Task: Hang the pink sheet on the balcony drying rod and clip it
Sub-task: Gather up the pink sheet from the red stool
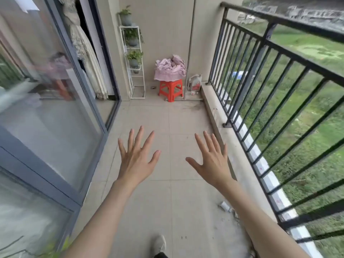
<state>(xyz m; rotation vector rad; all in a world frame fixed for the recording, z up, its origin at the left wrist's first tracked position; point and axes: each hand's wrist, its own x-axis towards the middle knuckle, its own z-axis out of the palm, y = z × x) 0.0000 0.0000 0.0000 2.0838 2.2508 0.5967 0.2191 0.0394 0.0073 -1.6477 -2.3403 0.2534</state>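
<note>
Pink sheet (170, 68): crumpled heap on red stool (170, 89), upper centre of frame, by the far wall. Left hand (136, 157) and right hand (212, 161): lower centre, fingers spread straight, holding nothing.

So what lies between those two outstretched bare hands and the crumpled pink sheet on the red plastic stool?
Head view: only bare beige floor tiles between the hands and the sheet.

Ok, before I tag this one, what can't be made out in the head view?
- Drying rod: not in frame, presumably above the top edge.
- Clips: none visible.
- Basket under the pink sheet: covered by the cloth.
- Jug label: too small.
- Scrap by the right arm: too small to identify.
- Both hands are empty.
</note>
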